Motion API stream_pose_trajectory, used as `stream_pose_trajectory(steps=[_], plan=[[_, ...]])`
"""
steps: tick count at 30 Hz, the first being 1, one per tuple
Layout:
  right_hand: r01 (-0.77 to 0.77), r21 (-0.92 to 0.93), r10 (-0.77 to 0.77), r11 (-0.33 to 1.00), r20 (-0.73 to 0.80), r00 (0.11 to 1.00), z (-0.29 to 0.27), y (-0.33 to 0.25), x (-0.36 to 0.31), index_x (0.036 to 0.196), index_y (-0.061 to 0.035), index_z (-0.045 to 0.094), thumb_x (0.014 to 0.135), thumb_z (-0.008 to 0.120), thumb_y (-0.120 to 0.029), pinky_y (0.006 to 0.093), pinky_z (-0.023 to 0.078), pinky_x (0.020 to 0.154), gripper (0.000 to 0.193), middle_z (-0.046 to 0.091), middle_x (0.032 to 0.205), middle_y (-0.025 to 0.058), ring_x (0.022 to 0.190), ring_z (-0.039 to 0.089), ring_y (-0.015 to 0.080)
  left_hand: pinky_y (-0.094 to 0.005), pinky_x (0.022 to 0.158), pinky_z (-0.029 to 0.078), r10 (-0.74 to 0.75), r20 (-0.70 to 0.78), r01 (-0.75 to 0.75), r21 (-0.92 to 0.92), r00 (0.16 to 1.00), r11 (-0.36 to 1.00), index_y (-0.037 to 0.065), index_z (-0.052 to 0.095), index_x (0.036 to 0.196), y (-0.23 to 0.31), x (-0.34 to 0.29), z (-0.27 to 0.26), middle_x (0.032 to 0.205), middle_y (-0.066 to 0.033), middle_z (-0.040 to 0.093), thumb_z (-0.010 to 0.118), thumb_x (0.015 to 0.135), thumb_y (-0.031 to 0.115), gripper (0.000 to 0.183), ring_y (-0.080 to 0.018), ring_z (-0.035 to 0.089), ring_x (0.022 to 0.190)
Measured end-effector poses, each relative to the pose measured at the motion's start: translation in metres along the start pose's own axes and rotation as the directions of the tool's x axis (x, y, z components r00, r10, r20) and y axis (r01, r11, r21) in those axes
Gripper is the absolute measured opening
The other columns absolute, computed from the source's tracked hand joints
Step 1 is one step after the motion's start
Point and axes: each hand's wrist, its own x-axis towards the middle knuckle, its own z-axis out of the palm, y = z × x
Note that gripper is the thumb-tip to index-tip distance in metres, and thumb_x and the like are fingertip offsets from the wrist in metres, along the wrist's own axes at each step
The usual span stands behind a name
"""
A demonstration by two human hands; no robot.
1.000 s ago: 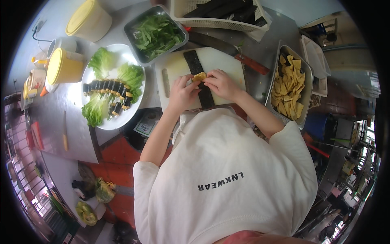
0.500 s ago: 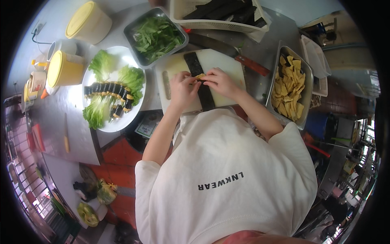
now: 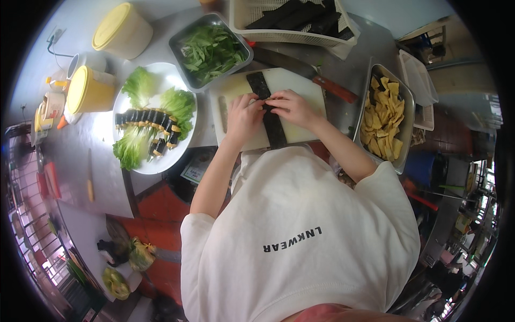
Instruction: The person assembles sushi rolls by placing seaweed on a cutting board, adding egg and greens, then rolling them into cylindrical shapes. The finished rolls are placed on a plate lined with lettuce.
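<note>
A long strip of dark seaweed (image 3: pixel 276 129) lies lengthwise on the white cutting board (image 3: pixel 296 80). Over its middle, my left hand (image 3: pixel 244 115) and my right hand (image 3: pixel 292 107) meet with bent fingers. Their fingertips pinch together around a small yellow piece, which looks like fried tofu skin and is now almost wholly hidden. Right of the board, more yellow tofu-skin pieces (image 3: pixel 383 115) fill a metal tray (image 3: pixel 408 129). Left of it, a white plate (image 3: pixel 185 140) bears lettuce leaves (image 3: pixel 179 107) and a row of short seaweed-wrapped rolls (image 3: pixel 145 118).
A cleaver with a wooden handle (image 3: pixel 335 88) lies behind the board. Farther back stand a metal tray of green leaves (image 3: pixel 212 51) and a cream basket of seaweed strips (image 3: pixel 292 32). Yellow-lidded tubs (image 3: pixel 91 91) and a small knife (image 3: pixel 90 180) are at the left.
My fingers have closed in over the yellow piece, which showed between them before and is now nearly covered. The whole scene has shifted slightly right in the view.
</note>
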Motion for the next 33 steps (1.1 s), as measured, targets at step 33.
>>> stream_pose_trajectory(steps=[33], plan=[[-0.064, -0.087, 0.059, 0.994, -0.059, 0.997, 0.001, 0.007, 0.030, 0.103, -0.0114, 0.069, 0.079, 0.070, -0.016, 0.0384, 0.042, 0.090, 0.024, 0.057, 0.102, 0.0077, 0.102, 0.051, 0.0276, -0.0387, 0.077, 0.039, 0.087, -0.121, -0.068, 0.149, 0.989, 0.987, 0.012, 0.071, 0.097, -0.008, 0.015, 0.002, 0.096, -0.0033, 0.055, 0.075, 0.070, 0.014, 0.027, -0.0247, 0.052, 0.088]])
